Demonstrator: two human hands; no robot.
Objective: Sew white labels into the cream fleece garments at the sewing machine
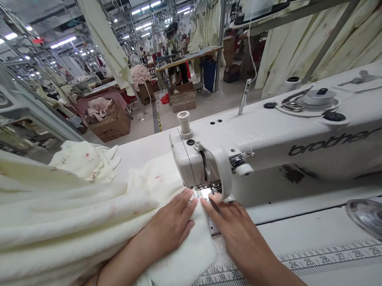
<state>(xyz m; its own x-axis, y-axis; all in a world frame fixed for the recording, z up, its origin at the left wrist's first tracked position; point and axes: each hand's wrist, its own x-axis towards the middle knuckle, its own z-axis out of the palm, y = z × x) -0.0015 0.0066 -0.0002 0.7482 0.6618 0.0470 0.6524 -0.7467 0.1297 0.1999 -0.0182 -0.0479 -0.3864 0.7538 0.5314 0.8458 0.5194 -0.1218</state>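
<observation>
My left hand [172, 222] lies flat on cream, fluffy fabric [186, 261], its fingers stretched toward the presser foot of the white sewing machine [194, 159]. The fabric runs under the needle area and spreads left in thick folds with faint reddish marks. My right hand [234, 225] is just right of the needle plate, index fingertip by the fabric's edge. Between its fingers shows a dark, slender, pointed tool [215, 206]; its exact kind is hard to make out. The machine's head and guard partly cover the right fingertips.
A printed ruler scale [310, 260] runs along the table's front edge. At the right lies a shiny round dish [374, 219]. Another cream piece [87, 158] rests behind the folds. Beyond stand cardboard boxes [111, 123], a worktable [190, 57] and hanging cream fabric [107, 41].
</observation>
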